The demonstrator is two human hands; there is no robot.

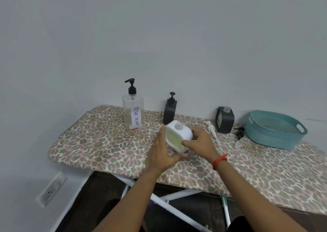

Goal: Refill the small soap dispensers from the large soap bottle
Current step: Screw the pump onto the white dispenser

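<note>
Both my hands hold a small white soap dispenser with a yellowish-green window, tilted, its neck uncapped. My left hand cups its left side and bottom; my right hand grips its right side. The large clear bottle labelled "DISH SOAP" stands upright behind, black pump on, nearly empty. A black dispenser with its pump stands beside it. Another black dispenser stands uncapped to the right. A white pump and a black pump lie on the board.
Everything rests on a leopard-print ironing board against a grey wall. A teal plastic basket sits at the far right. White board legs and a wall socket show below.
</note>
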